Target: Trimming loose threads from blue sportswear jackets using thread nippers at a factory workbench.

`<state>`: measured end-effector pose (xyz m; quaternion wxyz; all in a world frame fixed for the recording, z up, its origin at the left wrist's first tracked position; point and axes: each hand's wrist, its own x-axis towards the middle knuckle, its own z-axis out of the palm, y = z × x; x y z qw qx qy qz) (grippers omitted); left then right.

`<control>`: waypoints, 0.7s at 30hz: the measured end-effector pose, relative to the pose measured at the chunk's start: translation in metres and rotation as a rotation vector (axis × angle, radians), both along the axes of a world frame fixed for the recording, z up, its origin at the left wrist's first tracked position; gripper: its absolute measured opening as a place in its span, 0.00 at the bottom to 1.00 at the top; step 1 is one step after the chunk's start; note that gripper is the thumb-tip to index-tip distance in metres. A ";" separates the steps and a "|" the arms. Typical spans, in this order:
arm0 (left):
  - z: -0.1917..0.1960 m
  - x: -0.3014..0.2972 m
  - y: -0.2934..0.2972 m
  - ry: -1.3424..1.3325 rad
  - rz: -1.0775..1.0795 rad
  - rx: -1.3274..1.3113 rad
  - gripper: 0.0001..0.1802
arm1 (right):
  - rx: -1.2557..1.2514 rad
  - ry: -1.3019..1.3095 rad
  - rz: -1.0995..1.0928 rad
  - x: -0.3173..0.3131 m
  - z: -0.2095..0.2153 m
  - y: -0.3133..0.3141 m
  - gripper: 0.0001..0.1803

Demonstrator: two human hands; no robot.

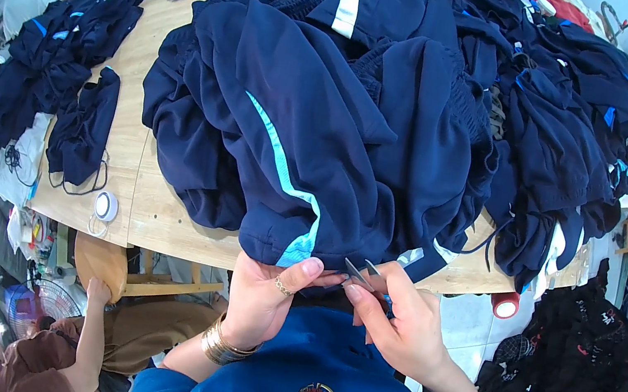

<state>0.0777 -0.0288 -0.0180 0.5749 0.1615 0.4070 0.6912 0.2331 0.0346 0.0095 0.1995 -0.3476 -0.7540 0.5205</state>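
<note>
At the near edge of the table, my left hand [261, 297] pinches the hem of a navy garment [337, 162], thumb on top of the cloth. A light blue stripe [277, 154] runs down that garment to the hem. My right hand [408, 320] is closed around a small pair of metal thread snips [356, 271]. The blades point toward the hem, a little to the right of my left fingertips, and stand slightly apart. Whether they touch cloth or a thread cannot be made out. Most of the garment lies bunched on the table in front of me.
More navy garments pile up at the right [559, 138] and left [61, 59] of the wooden table [120, 153]. A white thread spool [105, 206] stands near the left front edge. Another person's hand [98, 291] rests by a wooden stool [99, 263]. Dark patterned cloth [571, 359] lies lower right.
</note>
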 end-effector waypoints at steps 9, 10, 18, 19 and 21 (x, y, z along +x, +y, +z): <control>0.000 0.002 0.000 0.079 0.005 -0.001 0.28 | -0.061 -0.013 -0.023 -0.002 0.002 0.002 0.08; 0.000 0.002 0.000 0.073 -0.011 0.004 0.28 | -0.061 -0.012 -0.020 -0.002 0.001 0.002 0.08; -0.002 0.007 0.002 -0.016 0.016 0.009 0.32 | -0.018 0.223 -0.354 -0.005 -0.003 0.002 0.15; -0.005 0.008 0.002 0.033 0.000 0.040 0.29 | -0.078 0.205 -0.320 -0.006 -0.005 0.004 0.16; -0.006 0.007 0.002 0.083 -0.017 0.073 0.27 | -0.075 0.198 -0.292 -0.007 -0.014 0.005 0.14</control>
